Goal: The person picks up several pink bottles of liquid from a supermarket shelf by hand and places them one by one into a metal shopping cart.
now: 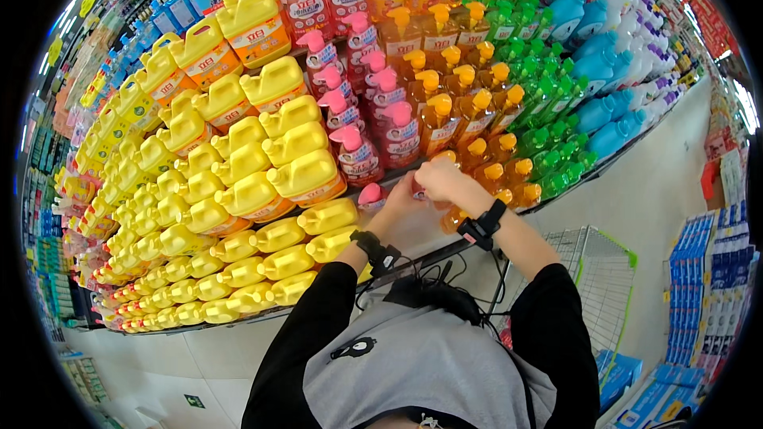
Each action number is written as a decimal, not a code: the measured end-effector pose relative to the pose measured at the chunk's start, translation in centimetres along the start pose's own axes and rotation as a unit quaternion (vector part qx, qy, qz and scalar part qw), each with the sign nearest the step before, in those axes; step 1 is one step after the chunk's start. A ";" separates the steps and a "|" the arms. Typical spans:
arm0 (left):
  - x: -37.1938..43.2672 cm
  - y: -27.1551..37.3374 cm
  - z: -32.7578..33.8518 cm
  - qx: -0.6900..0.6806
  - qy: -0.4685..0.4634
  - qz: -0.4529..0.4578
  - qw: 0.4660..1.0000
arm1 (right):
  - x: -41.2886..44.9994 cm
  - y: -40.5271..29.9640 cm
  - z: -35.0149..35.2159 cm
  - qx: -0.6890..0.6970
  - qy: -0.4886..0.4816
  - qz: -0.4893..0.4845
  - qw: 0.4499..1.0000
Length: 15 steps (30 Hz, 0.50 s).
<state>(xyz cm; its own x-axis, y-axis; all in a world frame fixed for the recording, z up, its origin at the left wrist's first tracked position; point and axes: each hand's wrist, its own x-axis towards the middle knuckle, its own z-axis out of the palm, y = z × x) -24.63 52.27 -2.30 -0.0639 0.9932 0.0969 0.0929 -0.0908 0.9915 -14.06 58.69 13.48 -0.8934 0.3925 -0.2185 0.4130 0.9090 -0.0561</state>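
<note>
My right hand [440, 180] reaches over the front of a stepped bottle display, its fingers curled near the pump top of an orange bottle. Close beside it on the left, my left hand [404, 192] is at a pink item, mostly hidden by both hands, so its grip is unclear. A pink-capped bottle [372, 195] stands just left of my left hand. Behind my hands rise rows of pink pump bottles [400, 134] and orange pump bottles [440, 122]. Yellow handled jugs [309, 174] fill the left side. Both wrists wear black strapped devices with cables.
Green bottles [551, 161] and blue bottles [617, 131] stand to the right on the same display. A wire shopping cart [602, 274] with green trim is at my right side. Farther right are stacked blue boxes [685, 286]. The display's dark front edge [441, 253] runs before my body.
</note>
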 end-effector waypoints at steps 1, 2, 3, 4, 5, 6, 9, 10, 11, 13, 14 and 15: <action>0.3 -2.3 -0.2 0.044 -0.002 0.004 0.999 | 0.6 -0.1 0.3 -0.007 -0.003 -0.011 1.000; 0.9 -3.5 0.2 0.085 -0.012 0.010 0.996 | 0.8 0.4 1.0 -0.013 -0.008 -0.013 1.000; 1.1 -3.4 0.6 0.100 -0.024 0.004 0.995 | 1.2 1.0 2.1 -0.033 -0.028 0.009 0.999; 1.5 -3.2 0.9 0.097 -0.024 0.012 0.995 | 1.5 1.7 3.2 -0.041 -0.027 0.013 0.999; 1.5 -3.7 0.9 0.047 -0.032 0.005 0.998 | 2.1 2.0 4.3 -0.034 -0.027 0.006 0.999; 1.0 -4.7 0.4 0.018 -0.039 -0.024 0.999 | 2.7 1.4 4.3 -0.029 -0.026 -0.007 0.999; 0.2 -5.3 -0.2 0.063 -0.016 -0.075 0.995 | 3.7 0.8 6.0 -0.008 -0.009 -0.024 1.000; 0.0 -4.8 0.0 0.137 0.007 -0.099 0.986 | 4.0 1.0 6.9 -0.016 -0.009 -0.021 1.000; -0.4 -4.4 0.3 0.125 0.081 -0.033 0.988 | 4.5 0.9 7.2 -0.014 0.007 -0.040 0.999; 0.0 0.8 0.7 0.094 0.050 -0.056 0.993 | 4.3 1.9 7.2 -0.017 -0.004 -0.026 1.000; 0.1 1.5 0.5 0.083 0.040 -0.065 0.994 | 4.6 1.9 6.8 -0.019 -0.010 -0.025 0.999; 0.2 2.4 0.4 0.072 0.028 -0.076 0.994 | 4.7 2.0 6.6 -0.013 -0.013 -0.027 0.999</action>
<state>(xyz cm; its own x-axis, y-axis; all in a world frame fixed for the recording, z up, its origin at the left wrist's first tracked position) -24.05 52.30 0.07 -0.1426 0.9888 -0.0449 0.2197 0.0758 0.9726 -16.31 61.40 5.94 -0.9090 0.3393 -0.2419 0.3594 0.9322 -0.0427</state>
